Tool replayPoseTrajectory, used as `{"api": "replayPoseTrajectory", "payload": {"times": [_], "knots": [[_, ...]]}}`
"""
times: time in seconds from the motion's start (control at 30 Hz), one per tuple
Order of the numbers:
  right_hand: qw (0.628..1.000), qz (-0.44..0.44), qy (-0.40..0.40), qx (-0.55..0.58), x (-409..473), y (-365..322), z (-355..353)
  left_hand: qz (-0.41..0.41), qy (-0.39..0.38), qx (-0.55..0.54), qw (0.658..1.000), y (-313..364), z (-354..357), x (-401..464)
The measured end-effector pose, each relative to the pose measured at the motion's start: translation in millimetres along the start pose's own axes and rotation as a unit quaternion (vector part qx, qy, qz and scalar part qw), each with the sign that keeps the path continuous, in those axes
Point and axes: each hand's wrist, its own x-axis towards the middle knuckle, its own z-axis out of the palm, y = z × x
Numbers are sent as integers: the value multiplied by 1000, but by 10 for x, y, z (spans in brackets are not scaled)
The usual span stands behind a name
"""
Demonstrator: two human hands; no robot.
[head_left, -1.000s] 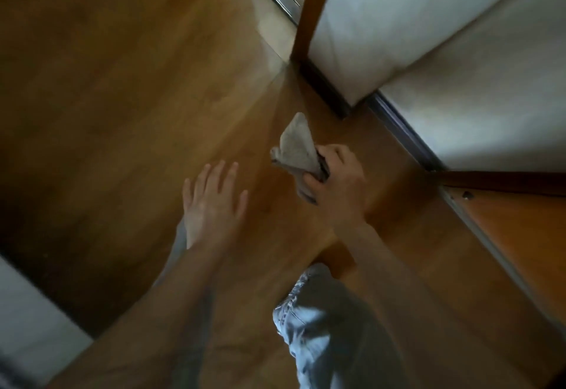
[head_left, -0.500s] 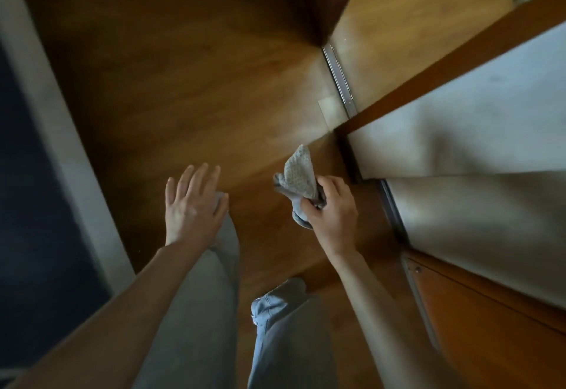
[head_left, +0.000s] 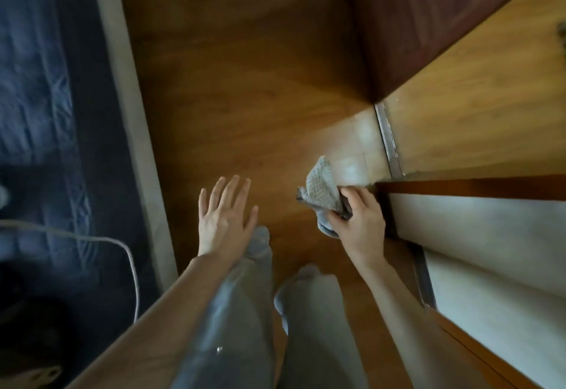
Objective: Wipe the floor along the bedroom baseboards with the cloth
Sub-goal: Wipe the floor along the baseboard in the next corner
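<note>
Down by the doorway corner, we've got our right hand wrapped around the cloth, a grey waffle-textured rag bunched up in the grip. Our fingers are curled over one side and the thumb is tucked against the lower fold, so it's a proper closed hold, with a loose pointy corner of the rag sticking up past the knuckles toward the pale patch of light on the floor. We honestly can't tell if the rag is actually touching the wooden floor or just above it. That hand sits right next to the dark baseboard at the foot of the white wall, near where the metal threshold strip meets the door frame. Our left hand is nowhere near the rag: it's flat with fingers straight and slightly spread, palm down, holding nothing, just beyond our left knee. Both legs in grey trousers fill the bottom of the view. Off to the left there's a bed with dark blue bedding and a thin grey cable looping over it.
</note>
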Motion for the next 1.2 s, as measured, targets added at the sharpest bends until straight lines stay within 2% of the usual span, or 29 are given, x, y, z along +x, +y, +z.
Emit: {"api": "replayPoseTrajectory", "payload": {"times": [0.33, 0.57, 0.73, 0.93, 1.2], "knots": [[997, -70, -4, 39, 1707, -216, 8, -66, 73, -2, 995, 199, -488, 1150], [988, -138, -29, 62, 2911, -347, -224, -125, 103, -7, 987, 437, -877, 1940], [986, -155, -31, 58, 3624, -441, -221, -158, 112, -21, 981, 489, -1053, 2429], [984, -164, -44, 45, 4329, -687, -80, -171, 119, -42, 977, 317, -1242, 3026], [985, -168, -35, 0, 5373, -1279, 175, -143, 99, -70, 982, -299, -1773, 4226]]}}
